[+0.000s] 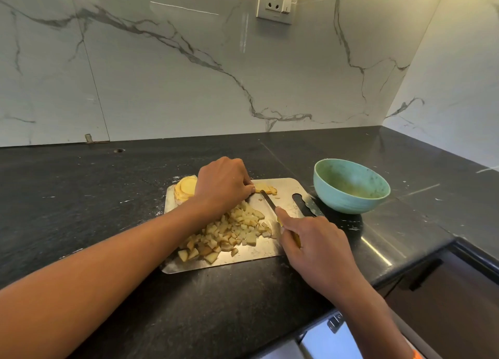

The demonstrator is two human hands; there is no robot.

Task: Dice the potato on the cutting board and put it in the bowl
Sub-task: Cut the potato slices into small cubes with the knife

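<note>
The left hand (pixel 222 185) is curling its fingers down over a few flat potato slices (pixel 266 189) at the far edge of the steel cutting board (pixel 243 261), fingertips tucked back, apparently so the blade can be working close beside them without nicking skin. The right hand (pixel 313 242) is wrapping round the yellow handle of a small knife (pixel 270 200), with the forefinger lying along the top to steady the cut, and the narrow blade is angling across the board toward those slices; whether its edge is actually touching them is hard to tell from this angle. Nearer the person, a loose pile of diced potato (pixel 229 234) is spreading over the middle of the board, pale, blocky cubes with browned faces, pushed aside so the cutting zone is staying free. Behind the left wrist, a stack of round slices (pixel 185 188) is waiting at the board's far left corner, smooth and yellow. The board itself is thin, shiny metal with rounded corners and a slotted handle hole on its right side. Just beside that end, the matte teal bowl (pixel 351 185) is sitting on the dark speckled stone counter (pixel 81 196), holding no potato so far, probably kept close for scraping the dice in once the cutting is finished.
</note>
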